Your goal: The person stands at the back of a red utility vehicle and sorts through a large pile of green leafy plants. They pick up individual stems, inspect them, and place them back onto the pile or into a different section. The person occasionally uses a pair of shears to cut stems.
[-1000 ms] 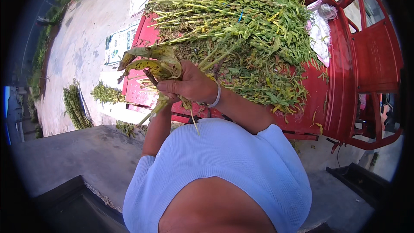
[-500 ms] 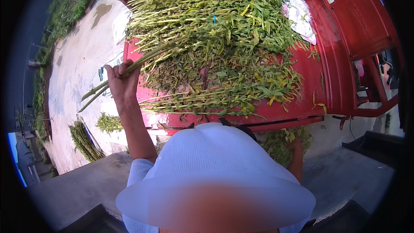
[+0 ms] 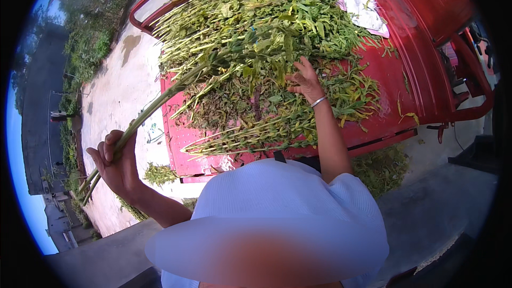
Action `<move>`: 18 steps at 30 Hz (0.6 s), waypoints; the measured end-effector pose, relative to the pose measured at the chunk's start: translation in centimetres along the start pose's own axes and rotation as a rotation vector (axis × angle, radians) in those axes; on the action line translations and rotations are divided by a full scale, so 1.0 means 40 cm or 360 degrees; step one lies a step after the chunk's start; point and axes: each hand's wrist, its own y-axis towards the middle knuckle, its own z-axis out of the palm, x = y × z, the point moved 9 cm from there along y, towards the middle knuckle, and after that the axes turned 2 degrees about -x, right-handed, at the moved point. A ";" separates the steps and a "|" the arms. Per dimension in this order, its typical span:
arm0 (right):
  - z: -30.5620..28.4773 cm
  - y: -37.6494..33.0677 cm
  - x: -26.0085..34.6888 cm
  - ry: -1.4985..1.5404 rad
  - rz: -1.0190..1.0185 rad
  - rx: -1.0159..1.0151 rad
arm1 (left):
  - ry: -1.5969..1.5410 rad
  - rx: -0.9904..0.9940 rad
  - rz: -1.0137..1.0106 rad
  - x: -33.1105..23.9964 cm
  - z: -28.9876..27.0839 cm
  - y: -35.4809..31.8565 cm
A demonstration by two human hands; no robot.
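Stalks (image 3: 160,102) slant up from the left hand (image 3: 120,168), curled around them, toward the spread right hand (image 3: 308,83).

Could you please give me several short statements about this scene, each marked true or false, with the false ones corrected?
1. The left hand is closed around long green stalks. True.
2. Both hands are clenched. False: the right hand is open, its fingers spread.
3. A pale band circles the right wrist. True.
4. Heaped plants lie on a red vehicle bed. True.
5. The person's clothing is black. False: the knitted top is pale blue.
6. The held stalks have their leafy tops toward the lower left of the picture. False: their bare ends point to the lower left.
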 end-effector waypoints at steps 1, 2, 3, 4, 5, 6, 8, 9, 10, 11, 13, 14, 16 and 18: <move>0.063 0.050 -0.043 0.0262 0.0120 0.0080 | 0.0048 -0.0046 0.0066 -0.043 0.008 -0.036; 0.115 0.061 -0.044 0.0449 0.0138 0.0214 | 0.0048 -0.0075 0.0086 -0.058 -0.009 -0.044; 0.162 0.068 -0.038 0.0638 0.0152 0.0346 | 0.0057 -0.0064 0.0085 -0.062 -0.020 -0.050; 0.200 0.073 -0.028 0.0827 0.0164 0.0475 | 0.0066 -0.0049 0.0079 -0.060 -0.029 -0.054; 0.226 0.064 -0.042 0.0963 0.0216 0.0549 | 0.0053 -0.0154 0.0129 -0.061 -0.054 -0.069; 0.254 0.056 -0.044 0.1039 0.0204 0.0675 | 0.0015 -0.0149 0.0117 -0.063 -0.073 -0.074; 0.308 0.026 -0.047 0.1186 0.0173 0.0900 | -0.0104 -0.0161 0.0051 -0.038 -0.094 -0.075; 0.306 0.018 -0.066 0.1198 0.0215 0.0766 | -0.0139 -0.0190 0.0046 -0.024 -0.112 -0.074; 0.309 0.010 -0.071 0.1101 0.0174 0.0825 | -0.0176 -0.0216 0.0038 -0.007 -0.129 -0.071; 0.313 0.004 -0.063 0.1002 0.0127 0.0884 | -0.0212 -0.0235 0.0028 0.010 -0.142 -0.066; 0.293 0.003 -0.068 0.0910 0.0094 0.0675 | -0.0240 -0.0336 0.0004 0.044 -0.176 -0.061; 0.278 0.005 -0.086 0.0660 0.0195 0.0601 | -0.0230 -0.0357 -0.0021 0.062 -0.184 -0.061; 0.234 0.013 -0.115 0.0163 0.0394 0.0440 | -0.0211 -0.0372 -0.0032 0.091 -0.199 -0.059; 0.233 0.001 -0.090 -0.0193 0.0366 0.0364 | -0.0210 -0.0424 -0.0069 0.124 -0.213 -0.061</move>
